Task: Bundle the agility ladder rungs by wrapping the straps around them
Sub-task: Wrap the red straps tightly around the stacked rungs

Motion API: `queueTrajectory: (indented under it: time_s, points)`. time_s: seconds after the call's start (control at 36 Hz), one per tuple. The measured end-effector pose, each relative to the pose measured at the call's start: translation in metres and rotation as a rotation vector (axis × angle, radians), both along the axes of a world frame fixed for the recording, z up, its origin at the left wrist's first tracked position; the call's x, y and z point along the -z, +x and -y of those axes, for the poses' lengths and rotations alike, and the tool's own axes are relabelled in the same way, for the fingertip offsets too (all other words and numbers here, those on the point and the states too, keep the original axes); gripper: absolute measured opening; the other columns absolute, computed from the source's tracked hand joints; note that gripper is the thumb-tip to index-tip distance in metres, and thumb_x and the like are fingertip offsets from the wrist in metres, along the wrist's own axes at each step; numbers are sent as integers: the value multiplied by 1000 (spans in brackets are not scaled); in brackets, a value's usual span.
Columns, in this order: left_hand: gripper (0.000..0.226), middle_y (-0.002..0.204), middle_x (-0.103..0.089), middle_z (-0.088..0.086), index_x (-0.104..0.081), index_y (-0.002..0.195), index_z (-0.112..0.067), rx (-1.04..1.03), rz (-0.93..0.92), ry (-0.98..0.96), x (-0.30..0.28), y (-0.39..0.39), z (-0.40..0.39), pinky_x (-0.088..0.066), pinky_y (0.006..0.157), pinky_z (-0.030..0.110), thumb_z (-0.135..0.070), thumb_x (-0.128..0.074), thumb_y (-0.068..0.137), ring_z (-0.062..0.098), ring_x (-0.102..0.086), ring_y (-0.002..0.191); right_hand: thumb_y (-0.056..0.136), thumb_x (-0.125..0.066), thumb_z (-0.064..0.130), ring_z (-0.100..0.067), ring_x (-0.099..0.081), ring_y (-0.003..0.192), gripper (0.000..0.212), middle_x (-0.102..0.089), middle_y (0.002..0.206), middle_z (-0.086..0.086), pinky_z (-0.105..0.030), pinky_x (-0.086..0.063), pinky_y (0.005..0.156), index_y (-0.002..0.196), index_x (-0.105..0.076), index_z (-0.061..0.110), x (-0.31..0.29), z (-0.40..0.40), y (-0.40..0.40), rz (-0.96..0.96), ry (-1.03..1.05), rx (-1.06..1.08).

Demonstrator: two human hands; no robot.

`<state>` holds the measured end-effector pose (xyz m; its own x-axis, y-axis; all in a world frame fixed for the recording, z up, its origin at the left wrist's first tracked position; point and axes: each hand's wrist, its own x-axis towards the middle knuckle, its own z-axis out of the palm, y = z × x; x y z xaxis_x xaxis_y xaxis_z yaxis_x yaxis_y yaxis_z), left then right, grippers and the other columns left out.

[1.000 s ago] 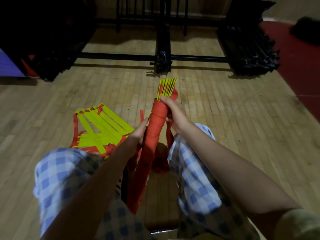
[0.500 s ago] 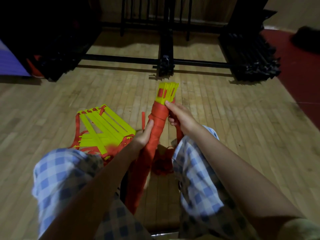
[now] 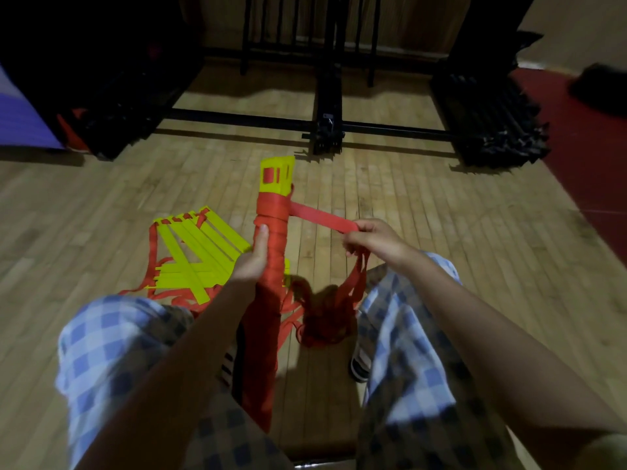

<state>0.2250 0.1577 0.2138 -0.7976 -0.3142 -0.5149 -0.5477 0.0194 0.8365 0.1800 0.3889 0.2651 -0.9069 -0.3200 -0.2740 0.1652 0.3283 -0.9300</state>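
A bundle of yellow ladder rungs (image 3: 275,176) stands upright between my knees, its length wound in orange strap (image 3: 271,228). My left hand (image 3: 252,257) grips the wrapped bundle from the left, thumb pointing up along it. To the right, my right hand (image 3: 373,239) pinches a flat length of orange strap (image 3: 322,217) pulled taut from the top of the wrapping. Loose strap (image 3: 325,317) hangs from that hand into a heap on the floor.
Another set of yellow rungs (image 3: 198,252) with orange straps lies spread on the wooden floor at the left. Black metal frames and stacked bars (image 3: 488,123) stand at the back. A red mat (image 3: 590,157) borders the floor on the right. My shoe (image 3: 359,364) is beside the strap heap.
My right hand has left the top of the bundle and drawn the strap out to the right. My left hand has closed round the bundle, which now stands more upright.
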Motion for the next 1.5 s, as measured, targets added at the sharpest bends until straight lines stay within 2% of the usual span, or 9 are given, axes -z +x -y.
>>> queueTrajectory:
  time_s: [0.17,0.28,0.42,0.53,0.86,1.03,1.22,1.42,1.5]
  points:
    - [64,80,-69,11,-70,81,-14,15,-39,194,-5,5,0,-56,71,33,-76,-59,74,21,-65,64,88,-66,8,-12,-70,72,2,-69,81,-4,-20,-49,65,88,-68,8,-2,-10,-3,-89,-105,230]
    - [69,74,-65,11,-73,82,-15,26,-51,350,-3,7,0,-50,93,59,-71,-85,43,28,-62,71,88,-65,8,-14,-69,78,5,-69,82,-4,-24,-48,70,93,-68,6,-3,-19,-5,-110,-176,337]
    - [45,67,-67,11,-72,74,-11,136,-117,160,-10,10,-7,-55,76,44,-55,-74,76,28,-64,65,89,-61,4,-11,-51,53,9,-60,68,-4,-22,-41,54,82,-65,6,-1,-22,-4,-105,-221,347]
    - [60,88,-67,20,-68,95,-7,193,-90,282,-12,13,-9,-58,72,41,-58,-78,65,33,-64,77,93,-53,2,-6,-37,40,16,-50,57,1,-17,-30,41,79,-57,7,-3,-23,-3,5,-424,338]
    - [46,71,-66,17,-60,95,-7,237,19,442,-8,13,-18,-55,50,27,-53,-55,91,22,-67,54,97,-51,11,-6,-33,40,16,-46,54,4,-18,-28,40,82,-57,11,-5,-25,2,53,-500,303]
    - [49,83,-71,16,-62,109,-4,259,-56,337,-4,9,-14,-57,57,31,-42,-69,79,28,-70,68,96,-52,7,-9,-43,45,15,-51,58,0,-18,-36,44,82,-57,8,-5,-21,2,45,-510,315]
    - [28,78,-68,11,-65,95,-12,261,-115,247,1,6,-25,-52,60,27,-39,-60,93,19,-63,61,93,-51,0,-11,-58,57,16,-59,68,-7,-18,-40,48,80,-57,7,-5,-12,2,17,-482,413]
    - [42,87,-69,0,-65,102,-21,219,-149,47,-1,-1,-36,-50,77,28,-47,-33,103,19,-65,85,90,-52,-5,-11,-52,46,22,-56,53,-2,-19,-36,43,71,-54,6,-4,0,-1,4,-531,496]
    - [42,70,-70,3,-66,88,-16,303,-123,74,2,0,-38,-51,72,33,-46,-40,101,22,-64,70,91,-51,-5,-13,-49,46,22,-54,56,-6,-20,-36,44,73,-53,6,-4,1,1,0,-588,488]
